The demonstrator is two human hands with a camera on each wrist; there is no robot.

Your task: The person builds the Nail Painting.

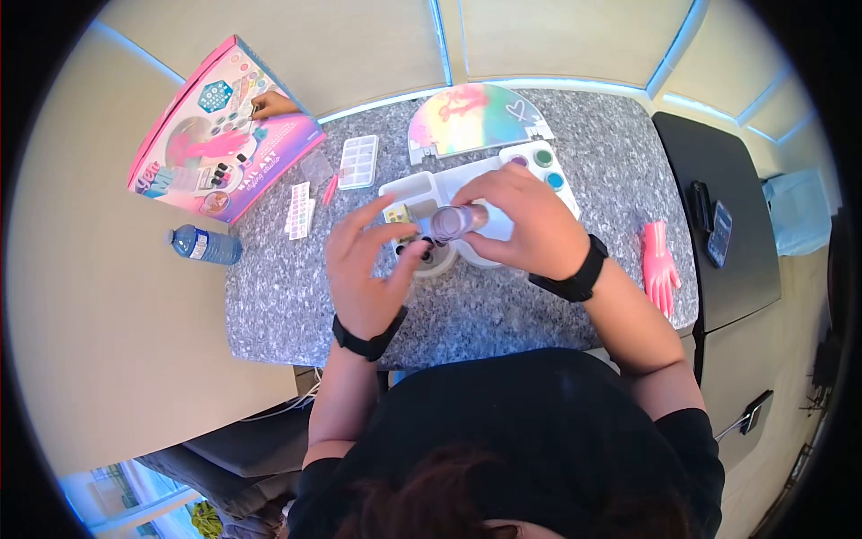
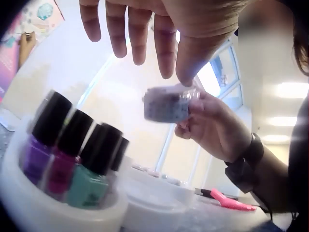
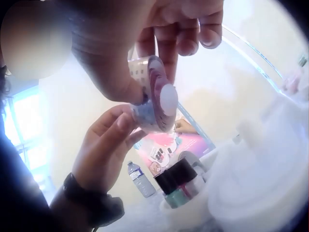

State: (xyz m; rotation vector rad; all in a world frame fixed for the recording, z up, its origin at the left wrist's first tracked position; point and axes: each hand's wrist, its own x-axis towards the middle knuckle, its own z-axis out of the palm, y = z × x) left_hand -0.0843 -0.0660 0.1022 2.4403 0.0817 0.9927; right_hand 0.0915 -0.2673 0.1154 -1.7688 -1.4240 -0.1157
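Note:
My right hand (image 1: 530,220) pinches a small round clear container (image 1: 453,223) between thumb and fingers, over the white tray (image 1: 413,187). Seen from the right wrist, the container (image 3: 157,94) has pink and bluish parts and small dots; I cannot tell its exact kind. Close to its left side my left hand (image 1: 364,269) hovers with fingers spread, holding nothing; the left wrist view shows those fingers (image 2: 140,43) hanging fairly straight. Below stand several black-capped nail polish bottles (image 2: 89,186), purple, magenta and teal, in a round white holder (image 2: 43,212).
Behind the tray stands a rainbow half-round panel (image 1: 485,121). Colored pots (image 1: 543,158) sit at the tray's right. Leftward are a nail art box (image 1: 224,135), water bottle (image 1: 206,244), sticker sheets (image 1: 299,211) and compartment tray (image 1: 359,162). A pink model hand (image 1: 660,269) lies right.

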